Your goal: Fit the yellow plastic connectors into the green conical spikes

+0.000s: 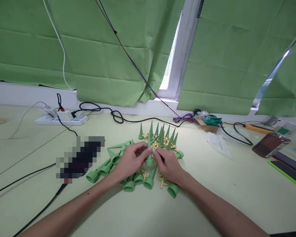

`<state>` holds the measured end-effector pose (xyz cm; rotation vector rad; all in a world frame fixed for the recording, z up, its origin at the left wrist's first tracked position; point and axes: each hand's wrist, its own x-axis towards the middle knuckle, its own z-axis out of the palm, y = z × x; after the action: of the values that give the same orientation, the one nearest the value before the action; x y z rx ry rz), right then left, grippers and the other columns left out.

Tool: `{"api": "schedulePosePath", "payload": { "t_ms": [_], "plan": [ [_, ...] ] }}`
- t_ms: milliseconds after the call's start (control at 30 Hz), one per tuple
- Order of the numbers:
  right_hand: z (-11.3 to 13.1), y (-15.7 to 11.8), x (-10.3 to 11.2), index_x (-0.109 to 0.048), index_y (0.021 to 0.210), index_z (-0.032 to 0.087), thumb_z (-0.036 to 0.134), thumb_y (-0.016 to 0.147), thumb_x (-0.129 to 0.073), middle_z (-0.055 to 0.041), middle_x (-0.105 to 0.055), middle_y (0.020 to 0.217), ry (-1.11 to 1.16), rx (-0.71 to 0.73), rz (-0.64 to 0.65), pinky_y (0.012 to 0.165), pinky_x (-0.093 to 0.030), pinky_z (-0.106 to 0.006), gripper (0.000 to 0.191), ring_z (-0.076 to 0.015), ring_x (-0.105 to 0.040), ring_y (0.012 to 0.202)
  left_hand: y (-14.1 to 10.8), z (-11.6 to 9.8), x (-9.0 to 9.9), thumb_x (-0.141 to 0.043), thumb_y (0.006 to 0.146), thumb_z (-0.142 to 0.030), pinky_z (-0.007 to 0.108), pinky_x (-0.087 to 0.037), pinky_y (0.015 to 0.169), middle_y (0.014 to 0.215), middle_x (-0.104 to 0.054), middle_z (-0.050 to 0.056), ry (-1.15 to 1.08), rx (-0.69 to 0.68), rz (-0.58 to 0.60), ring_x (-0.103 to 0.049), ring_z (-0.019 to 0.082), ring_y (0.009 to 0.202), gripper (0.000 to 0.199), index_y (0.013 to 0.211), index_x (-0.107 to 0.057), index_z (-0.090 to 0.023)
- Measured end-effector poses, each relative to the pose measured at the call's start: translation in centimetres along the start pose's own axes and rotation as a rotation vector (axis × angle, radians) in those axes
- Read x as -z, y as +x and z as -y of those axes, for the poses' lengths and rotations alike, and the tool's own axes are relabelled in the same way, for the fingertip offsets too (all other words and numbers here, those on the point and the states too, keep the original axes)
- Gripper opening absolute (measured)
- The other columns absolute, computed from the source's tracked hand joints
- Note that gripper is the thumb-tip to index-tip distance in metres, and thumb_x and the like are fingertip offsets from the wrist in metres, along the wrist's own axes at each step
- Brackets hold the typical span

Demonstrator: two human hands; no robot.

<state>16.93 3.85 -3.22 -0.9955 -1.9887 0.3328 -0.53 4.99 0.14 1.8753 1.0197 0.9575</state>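
Note:
Both hands meet over a pile of green plastic cones. My left hand (132,159) has its thumb and fingers closed on an upright green cone (149,160) at the middle. On the cone's right side, my right hand (167,163) is pinched, its fingertips close to the left thumb; what they hold is too small to name. Green spikes (151,131) stand upright behind the hands among yellow valve pieces (166,141). More green cones (128,185) lie in front and to the left, open ends facing me. A few yellow pieces (162,181) lie near my right wrist.
A pixelated dark object (82,159) with a cable lies left. Behind it is a white power strip (61,120). A small cardboard box (207,126), plastic bag (218,144), dark phone (270,144) and green-edged device (288,174) lie right. Cables run along the wall.

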Motion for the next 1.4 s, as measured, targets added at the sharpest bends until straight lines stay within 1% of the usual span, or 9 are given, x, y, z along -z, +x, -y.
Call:
{"api": "schedulePosePath", "payload": {
  "t_ms": [233,400,533,633,800,1000,1167,1400],
  "plan": [
    [-0.1,0.0,0.0,-0.032,0.07,0.021,0.024,0.099,-0.039,0.0044,-0.037,0.061,-0.004,0.032,0.015,0.056,-0.026,-0.026,0.031,-0.0114,-0.032,0.054,0.2,0.3,-0.1,-0.053,0.091,-0.047,0.019,-0.032,0.037,0.05,-0.039,-0.008,-0.079,0.044,0.023,-0.038,0.007,0.036,0.034,0.072,-0.048,-0.019],
    [0.0,0.0,0.0,-0.032,0.069,0.021,0.023,0.098,-0.04,0.0042,-0.039,0.061,-0.024,0.051,0.021,0.055,-0.027,-0.026,0.03,-0.0113,-0.034,0.055,0.1,0.2,0.0,-0.052,0.091,-0.048,0.019,-0.03,0.037,0.051,-0.038,-0.008,-0.064,0.046,0.017,-0.038,0.006,0.037,0.036,0.071,-0.048,-0.018],
    [0.4,-0.1,0.0,-0.032,0.068,0.022,0.025,0.097,-0.043,0.0048,-0.037,0.06,-0.041,0.05,0.016,0.053,-0.026,-0.026,0.031,-0.011,-0.032,0.053,0.1,0.0,0.1,-0.05,0.092,-0.049,0.02,-0.031,0.039,0.049,-0.038,-0.007,-0.038,0.04,0.02,-0.038,0.007,0.04,0.039,0.068,-0.047,-0.018],
    [0.8,-0.2,-0.2,-0.032,0.067,0.022,0.027,0.094,-0.048,0.0054,-0.037,0.057,-0.04,0.071,0.001,0.051,-0.026,-0.025,0.032,-0.0102,-0.03,0.05,0.2,-0.1,0.1,-0.048,0.092,-0.049,0.02,-0.031,0.041,0.052,-0.041,-0.006,-0.019,0.026,0.02,-0.04,0.008,0.042,0.04,0.067,-0.049,-0.018],
    [1.4,-0.2,-0.2,-0.037,0.07,0.021,0.027,0.092,-0.051,0.0052,-0.041,0.058,-0.053,0.109,-0.01,0.05,-0.027,-0.024,0.027,-0.0095,-0.033,0.049,0.2,0.0,0.0,-0.043,0.094,-0.051,0.021,-0.034,0.044,0.058,-0.046,-0.004,-0.017,0.026,0.054,-0.042,0.009,0.047,0.042,0.071,-0.052,-0.017],
    [1.4,-0.3,-0.2,-0.04,0.069,0.021,0.025,0.089,-0.053,0.0046,-0.044,0.059,-0.091,0.124,0.003,0.049,-0.027,-0.024,0.025,-0.0095,-0.034,0.05,0.2,0.2,-0.1,-0.046,0.093,-0.049,0.02,-0.028,0.042,0.053,-0.039,-0.006,-0.029,0.039,0.057,-0.035,0.008,0.045,0.041,0.066,-0.048,-0.017],
    [1.4,-0.2,-0.3,-0.04,0.068,0.021,0.024,0.089,-0.052,0.0045,-0.045,0.058,-0.105,0.13,0.006,0.049,-0.028,-0.024,0.024,-0.0098,-0.035,0.051,0.2,0.5,-0.1,-0.045,0.093,-0.048,0.02,-0.029,0.044,0.055,-0.038,-0.005,-0.005,0.026,0.057,-0.035,0.008,0.048,0.041,0.066,-0.047,-0.017],
    [1.6,-0.2,-0.2,-0.038,0.068,0.021,0.023,0.088,-0.051,0.0044,-0.044,0.058,-0.124,0.142,0.017,0.05,-0.028,-0.025,0.024,-0.01,-0.035,0.051,0.3,0.3,-0.1,-0.044,0.093,-0.044,0.02,-0.029,0.048,0.059,-0.036,-0.005,0.029,-0.03,0.058,-0.033,0.009,0.054,0.04,0.064,-0.044,-0.017]
  ]
}}
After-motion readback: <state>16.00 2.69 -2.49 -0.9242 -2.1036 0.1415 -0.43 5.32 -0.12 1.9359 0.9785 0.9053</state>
